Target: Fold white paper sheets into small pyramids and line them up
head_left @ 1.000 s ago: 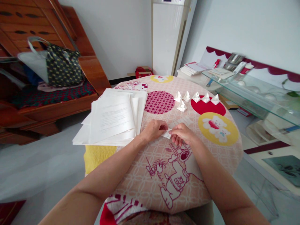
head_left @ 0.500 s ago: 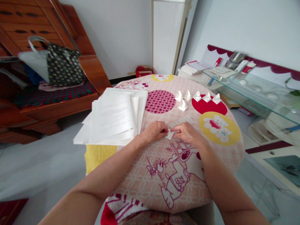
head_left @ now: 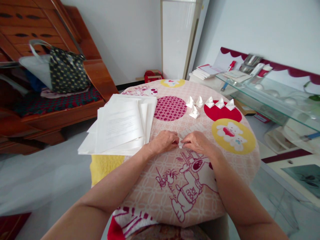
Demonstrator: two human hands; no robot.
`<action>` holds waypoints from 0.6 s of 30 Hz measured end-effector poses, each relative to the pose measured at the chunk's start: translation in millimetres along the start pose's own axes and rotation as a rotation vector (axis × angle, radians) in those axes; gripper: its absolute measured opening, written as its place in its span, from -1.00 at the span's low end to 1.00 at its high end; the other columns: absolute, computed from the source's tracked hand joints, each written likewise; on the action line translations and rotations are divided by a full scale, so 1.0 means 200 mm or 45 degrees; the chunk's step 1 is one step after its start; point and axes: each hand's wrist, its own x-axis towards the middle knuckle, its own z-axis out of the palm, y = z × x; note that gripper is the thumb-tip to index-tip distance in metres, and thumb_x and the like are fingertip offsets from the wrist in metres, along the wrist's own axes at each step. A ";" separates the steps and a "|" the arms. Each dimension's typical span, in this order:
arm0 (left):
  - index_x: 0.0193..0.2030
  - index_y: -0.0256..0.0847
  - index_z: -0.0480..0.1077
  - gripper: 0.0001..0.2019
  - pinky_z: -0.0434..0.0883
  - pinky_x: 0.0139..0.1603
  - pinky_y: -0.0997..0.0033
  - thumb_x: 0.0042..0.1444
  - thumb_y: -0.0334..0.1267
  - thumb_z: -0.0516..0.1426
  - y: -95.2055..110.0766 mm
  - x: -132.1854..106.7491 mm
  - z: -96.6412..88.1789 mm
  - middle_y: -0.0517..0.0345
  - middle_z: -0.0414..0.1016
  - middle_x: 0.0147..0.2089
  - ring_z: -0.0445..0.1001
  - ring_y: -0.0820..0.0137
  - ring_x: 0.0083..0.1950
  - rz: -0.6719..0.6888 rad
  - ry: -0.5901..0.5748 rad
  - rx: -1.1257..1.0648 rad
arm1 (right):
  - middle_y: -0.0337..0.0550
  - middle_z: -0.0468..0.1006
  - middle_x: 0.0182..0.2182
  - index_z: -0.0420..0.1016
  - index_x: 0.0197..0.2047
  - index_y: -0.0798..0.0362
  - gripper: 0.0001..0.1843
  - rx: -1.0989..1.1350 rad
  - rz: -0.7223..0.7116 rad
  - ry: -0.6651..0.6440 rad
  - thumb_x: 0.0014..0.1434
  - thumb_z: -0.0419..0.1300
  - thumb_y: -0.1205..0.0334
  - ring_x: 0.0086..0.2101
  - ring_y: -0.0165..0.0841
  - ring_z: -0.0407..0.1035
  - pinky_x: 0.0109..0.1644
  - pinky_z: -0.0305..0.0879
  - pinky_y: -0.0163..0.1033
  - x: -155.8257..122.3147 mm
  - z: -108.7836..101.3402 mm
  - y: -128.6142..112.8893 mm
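My left hand [head_left: 163, 141] and my right hand [head_left: 198, 142] meet at the middle of a round table covered by a pink cartoon-print cloth [head_left: 182, 186]. Both pinch a small folded piece of white paper [head_left: 180, 144], of which only a sliver shows between the fingertips. Several finished folded white paper shapes [head_left: 209, 102] stand in a row farther back on the cloth, with one more [head_left: 194, 112] in front of them. A stack of white paper sheets [head_left: 120, 125] lies to the left of my left hand.
A wooden bench [head_left: 50, 100] with a patterned bag [head_left: 66, 70] stands at the left. A glass shelf unit [head_left: 270, 96] with small items is at the right. A white cabinet [head_left: 177, 36] stands against the back wall. Grey floor surrounds the table.
My hands have drawn closer together over the paper piece, which shows less than before. The fold has become smaller between the fingertips.
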 end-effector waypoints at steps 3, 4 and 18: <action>-0.42 -0.23 0.56 -0.83 0.26 -0.34 0.41 0.16 -0.43 0.17 0.01 0.00 -0.01 0.11 0.51 -0.37 0.44 0.42 -0.39 -0.001 -0.020 -0.001 | -0.14 0.67 -0.46 0.72 -0.42 -0.04 -0.84 -0.185 -0.066 -0.037 0.17 0.33 0.30 -0.46 -0.35 0.42 -0.35 0.11 -0.24 0.00 0.00 0.01; -0.41 -0.23 0.56 -0.82 0.26 -0.34 0.41 0.17 -0.42 0.17 0.01 0.00 -0.01 0.11 0.51 -0.37 0.44 0.42 -0.39 -0.006 -0.025 0.001 | -0.13 0.68 -0.45 0.72 -0.41 -0.03 -0.83 -0.218 -0.077 -0.049 0.19 0.32 0.29 -0.46 -0.35 0.43 -0.35 0.11 -0.24 0.00 0.00 0.01; -0.38 -0.20 0.58 -0.88 0.25 -0.30 0.38 0.10 -0.37 0.19 0.01 0.00 -0.01 0.05 0.58 -0.40 0.46 0.32 -0.37 -0.227 0.004 0.159 | -0.18 0.61 -0.53 0.65 -0.49 0.02 -0.82 0.092 0.066 0.065 0.12 0.30 0.36 -0.49 -0.35 0.40 -0.41 0.14 -0.27 0.01 0.00 0.00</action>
